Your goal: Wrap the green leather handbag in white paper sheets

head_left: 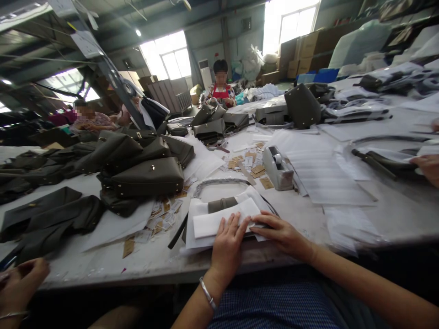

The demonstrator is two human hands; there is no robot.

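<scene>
A dark olive handbag (222, 204) lies in front of me near the table edge. White foam sheet (211, 225) is folded over it, and its curved handle (222, 181) is wrapped in clear film. My left hand (230, 240) rests on the folded foam with its fingers stretched out flat. Against the right end of the foam and bag lies my right hand (286, 235), fingers extended and apart, thumb near the left fingertips. A dark strap (178, 232) sticks out at the bag's left side.
Olive handbags (147, 178) are piled at the left. Beyond my bag stand a tape dispenser (279, 169) and scattered brown tags (259, 170). Foam sheets (329, 169) lie to the right. Other people's hands (24, 283) show at the left edge and at the right edge (428, 168).
</scene>
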